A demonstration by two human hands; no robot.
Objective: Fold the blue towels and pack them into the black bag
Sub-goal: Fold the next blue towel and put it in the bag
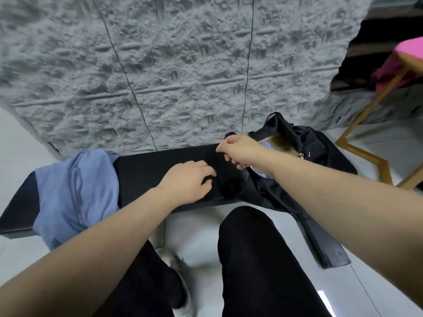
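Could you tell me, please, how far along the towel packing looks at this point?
Partly done. Some light blue cloth already shows inside the open black bag, so at least one towel seems packed. In hand: the right hand grips the bag's edge, while the left hand rests open on the black bench. Left: the loose blue towel at the bench's left end lies rumpled, unfolded and unpacked.

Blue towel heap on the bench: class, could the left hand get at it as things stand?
Probably yes. The left hand rests open on the black bench, holding nothing, and the blue towel heap lies beside it on that same side, with only bare bench top between them.
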